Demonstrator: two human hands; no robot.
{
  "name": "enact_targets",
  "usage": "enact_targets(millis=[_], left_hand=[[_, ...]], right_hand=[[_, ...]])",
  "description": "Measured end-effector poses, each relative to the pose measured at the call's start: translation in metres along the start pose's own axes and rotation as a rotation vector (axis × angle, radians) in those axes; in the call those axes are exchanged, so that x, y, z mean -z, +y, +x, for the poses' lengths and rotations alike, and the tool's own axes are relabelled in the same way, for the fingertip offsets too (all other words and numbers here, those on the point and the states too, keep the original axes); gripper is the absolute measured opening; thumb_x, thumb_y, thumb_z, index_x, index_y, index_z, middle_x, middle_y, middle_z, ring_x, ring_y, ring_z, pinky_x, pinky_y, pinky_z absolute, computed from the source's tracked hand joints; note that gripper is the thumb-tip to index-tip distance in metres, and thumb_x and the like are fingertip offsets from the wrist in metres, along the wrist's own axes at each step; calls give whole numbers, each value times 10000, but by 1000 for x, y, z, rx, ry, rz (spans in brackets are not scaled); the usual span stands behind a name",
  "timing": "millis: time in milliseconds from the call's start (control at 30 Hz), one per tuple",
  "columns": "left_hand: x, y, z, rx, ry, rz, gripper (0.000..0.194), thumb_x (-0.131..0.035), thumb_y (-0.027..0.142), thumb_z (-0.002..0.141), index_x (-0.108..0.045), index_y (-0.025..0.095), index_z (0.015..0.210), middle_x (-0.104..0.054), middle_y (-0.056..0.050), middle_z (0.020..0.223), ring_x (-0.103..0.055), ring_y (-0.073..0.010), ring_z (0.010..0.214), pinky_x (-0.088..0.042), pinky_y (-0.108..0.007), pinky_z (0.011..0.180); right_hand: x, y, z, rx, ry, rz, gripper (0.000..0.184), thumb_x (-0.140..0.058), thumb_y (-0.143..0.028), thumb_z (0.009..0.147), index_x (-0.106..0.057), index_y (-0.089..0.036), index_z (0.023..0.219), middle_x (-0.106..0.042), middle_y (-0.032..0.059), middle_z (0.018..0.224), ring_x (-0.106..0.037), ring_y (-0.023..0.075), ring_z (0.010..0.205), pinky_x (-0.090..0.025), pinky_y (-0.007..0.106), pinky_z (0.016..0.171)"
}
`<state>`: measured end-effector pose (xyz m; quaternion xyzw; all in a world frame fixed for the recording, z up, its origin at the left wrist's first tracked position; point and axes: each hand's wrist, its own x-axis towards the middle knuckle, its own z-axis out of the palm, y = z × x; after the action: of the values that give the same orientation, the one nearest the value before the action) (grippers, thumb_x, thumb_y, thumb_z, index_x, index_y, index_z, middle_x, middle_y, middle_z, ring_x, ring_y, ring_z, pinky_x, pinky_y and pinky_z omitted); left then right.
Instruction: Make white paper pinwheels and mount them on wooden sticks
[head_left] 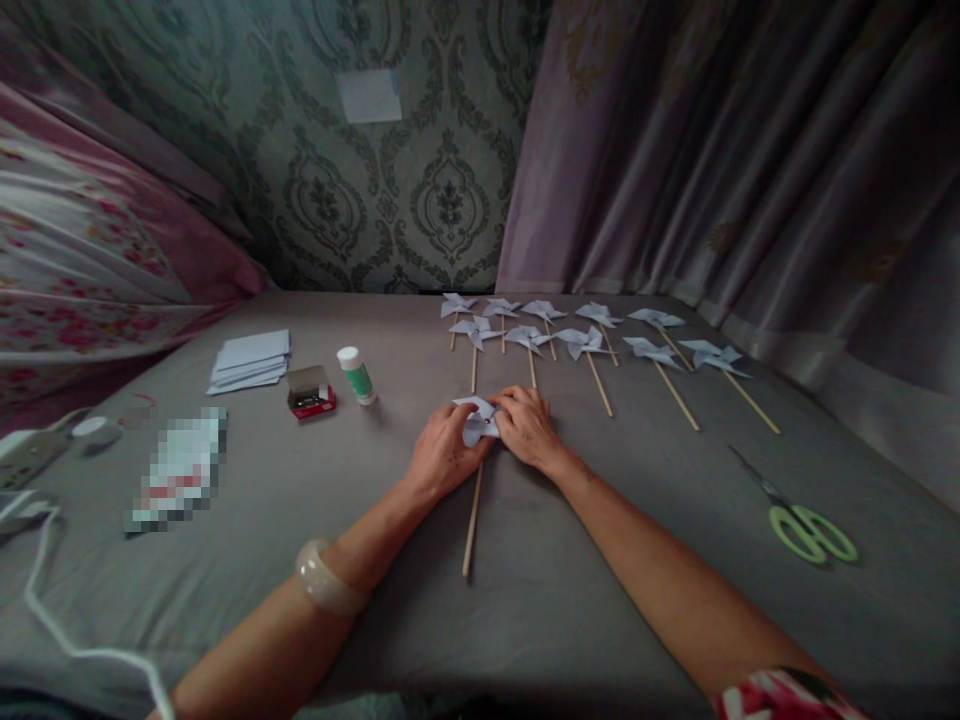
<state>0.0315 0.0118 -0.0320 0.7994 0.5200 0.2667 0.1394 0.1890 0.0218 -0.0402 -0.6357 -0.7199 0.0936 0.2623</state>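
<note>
A white paper pinwheel point(478, 428) on a thin wooden stick lies at the middle of the grey cloth. My left hand point(448, 450) grips its left side, thumb and fingers curled round the paper. From the right, my right hand point(527, 425) has its fingers closed on the pinwheel's edge near the centre. The wooden stick point(472, 525) sticks out below the hands toward me. Part of the paper is hidden under my fingers. Beyond my hands, several finished-looking pinwheels point(583, 343) lie in two rows, their sticks pointing toward me.
Green-handled scissors point(810, 530) lie at the right. On the left are a glue stick point(356, 376), an open small red box point(311, 395), a stack of white paper point(250, 360) and a blurred packet point(180, 470). A power strip point(30, 455) with a white cable sits at the far left.
</note>
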Motion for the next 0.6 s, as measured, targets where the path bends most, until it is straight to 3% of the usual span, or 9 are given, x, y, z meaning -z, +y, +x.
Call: enact_targets(millis=[133, 600], left_hand=[[-2, -3, 0, -73, -13, 27, 344, -634, 335, 805, -635, 195, 1119, -661, -98, 1030, -615, -244, 982, -491, -355, 870], [-3, -6, 0, -89, -26, 53, 362, -636, 337, 807, -631, 187, 1136, -655, -99, 1056, -609, -254, 988, -490, -366, 874]], right_hand=[[-1, 1, 1, -21, -46, 17, 366, -414, -172, 859, -688, -206, 1099, -614, 71, 1146, -464, 246, 1112, -327, 381, 952], [3, 0, 5, -113, -95, 128, 343, -429, -161, 836, -693, -227, 1044, -613, 46, 1174, -474, 223, 1136, -316, 376, 977]])
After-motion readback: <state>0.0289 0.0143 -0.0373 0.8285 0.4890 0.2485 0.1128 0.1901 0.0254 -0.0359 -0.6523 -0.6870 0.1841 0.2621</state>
